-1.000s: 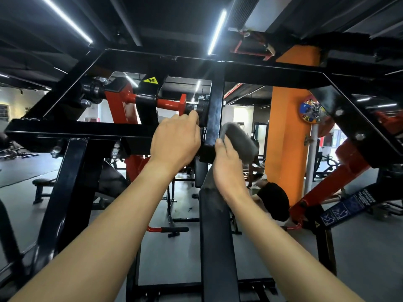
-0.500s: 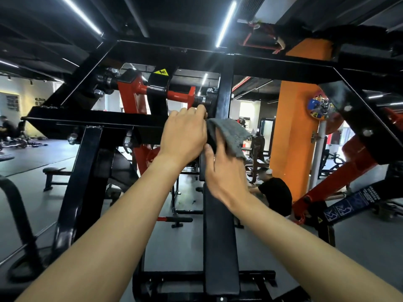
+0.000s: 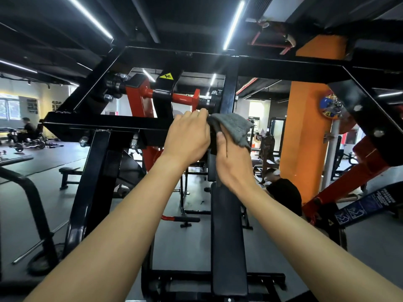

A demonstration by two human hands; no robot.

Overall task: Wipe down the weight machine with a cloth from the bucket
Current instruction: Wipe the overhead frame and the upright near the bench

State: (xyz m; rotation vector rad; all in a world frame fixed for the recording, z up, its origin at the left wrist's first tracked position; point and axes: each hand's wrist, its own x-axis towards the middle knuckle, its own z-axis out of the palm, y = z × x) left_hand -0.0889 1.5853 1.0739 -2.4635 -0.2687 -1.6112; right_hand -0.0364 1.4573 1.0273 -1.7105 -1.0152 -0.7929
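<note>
Far left: black steel frame of the weight machine (image 3: 98, 125), rigid and fixed, with a red-painted pivot arm (image 3: 139, 101) bolted in behind. Nothing there to lift, only to rub.

Next, left hand (image 3: 187, 136) up at the frame's centre, fingers curled, seemingly pinching the left corner of the grey terry cloth (image 3: 234, 127). Fingertips hidden, so that grip is judged, not seen.

Cloth itself held between both hands against the black upright post (image 3: 227, 99); no bucket in view. Probably light, limp and perhaps damp. Likely to droop wherever unsupported and bunch easily, with no risk of breakage. Best taken as a folded pad flat under the palm, loose edges tucked in, kept off the threaded bolt end (image 3: 205, 101) above.

Right hand (image 3: 234, 164) just beside the left, thumb up along the cloth's dark fold, fingers out of sight behind it, clamped on the lower edge.

Below, long black padded backrest (image 3: 226, 236), smooth by the look, probably slick once wet.

Further right, orange square pillar (image 3: 305, 138), no part of the job.
</note>
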